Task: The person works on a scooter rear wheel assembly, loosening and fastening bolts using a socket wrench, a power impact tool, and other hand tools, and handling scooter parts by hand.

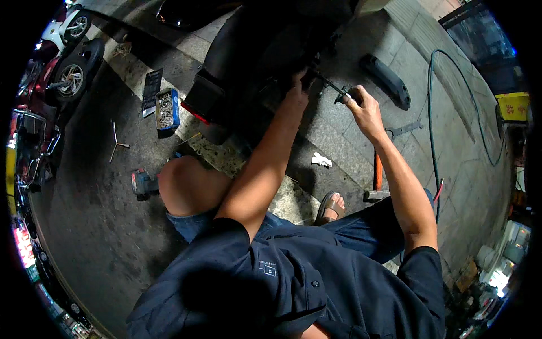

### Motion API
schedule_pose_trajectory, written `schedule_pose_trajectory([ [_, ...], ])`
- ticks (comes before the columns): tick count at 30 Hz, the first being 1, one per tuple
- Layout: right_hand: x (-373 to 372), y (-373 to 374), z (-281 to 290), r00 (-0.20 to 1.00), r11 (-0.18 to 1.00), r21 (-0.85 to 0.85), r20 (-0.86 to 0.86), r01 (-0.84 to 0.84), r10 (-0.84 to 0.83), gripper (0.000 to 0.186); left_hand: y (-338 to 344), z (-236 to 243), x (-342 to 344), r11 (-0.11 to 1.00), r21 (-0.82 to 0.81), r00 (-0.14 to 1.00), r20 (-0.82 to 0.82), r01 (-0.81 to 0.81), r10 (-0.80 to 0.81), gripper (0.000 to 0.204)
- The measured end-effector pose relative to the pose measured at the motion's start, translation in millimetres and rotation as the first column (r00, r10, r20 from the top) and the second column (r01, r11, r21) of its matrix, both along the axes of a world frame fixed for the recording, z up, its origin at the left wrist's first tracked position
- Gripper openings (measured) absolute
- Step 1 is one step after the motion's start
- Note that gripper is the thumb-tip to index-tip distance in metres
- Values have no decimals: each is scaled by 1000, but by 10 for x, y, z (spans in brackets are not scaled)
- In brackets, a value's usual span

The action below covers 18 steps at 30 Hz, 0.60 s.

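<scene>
My left hand (297, 90) reaches up against the dark underside of a black scooter (254, 45), its fingers closed around a part hidden in shadow. My right hand (361, 107) grips the handle of a thin dark tool (333, 87) whose shaft runs up-left toward the left hand. Both forearms stretch away from my dark blue shirt. My bare left knee (186, 183) is raised below the scooter's red tail light (195, 110).
A blue tray of screws (166, 108) and a black flat panel (151, 89) lie left. A cross wrench (116, 144), a power tool (141, 182), a hammer with orange handle (377, 175), a black plastic cover (387, 79), a white rag (322, 160) and a hose (432, 124) lie around. Parked scooters (68, 51) stand far left.
</scene>
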State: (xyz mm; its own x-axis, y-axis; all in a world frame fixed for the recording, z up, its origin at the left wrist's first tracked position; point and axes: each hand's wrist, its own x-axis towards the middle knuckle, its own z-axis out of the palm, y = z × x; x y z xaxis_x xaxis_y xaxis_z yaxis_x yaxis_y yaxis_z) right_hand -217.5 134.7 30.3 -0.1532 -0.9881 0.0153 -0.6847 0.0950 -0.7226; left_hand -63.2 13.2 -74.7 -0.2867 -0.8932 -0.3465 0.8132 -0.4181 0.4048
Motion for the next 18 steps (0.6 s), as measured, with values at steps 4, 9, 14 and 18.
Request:
schedule_pose_trajectory([
  [4,-197,-142,-87,1000,999,38,25,-13,12,36,140,42,-50,999,-48,999,34,24,-22,29],
  [9,-142,-212,-40,867,920,391,466,-24,-175,36,50,-34,-27,998,13,974,217,65,-66,32],
  [14,-66,-210,-64,983,992,-58,-155,-112,102,29,-16,-101,-35,998,13,991,121,57,-58,34],
  [18,-101,-223,-37,951,990,-67,-294,-121,97,27,103,91,-141,999,54,976,216,-4,-8,35],
])
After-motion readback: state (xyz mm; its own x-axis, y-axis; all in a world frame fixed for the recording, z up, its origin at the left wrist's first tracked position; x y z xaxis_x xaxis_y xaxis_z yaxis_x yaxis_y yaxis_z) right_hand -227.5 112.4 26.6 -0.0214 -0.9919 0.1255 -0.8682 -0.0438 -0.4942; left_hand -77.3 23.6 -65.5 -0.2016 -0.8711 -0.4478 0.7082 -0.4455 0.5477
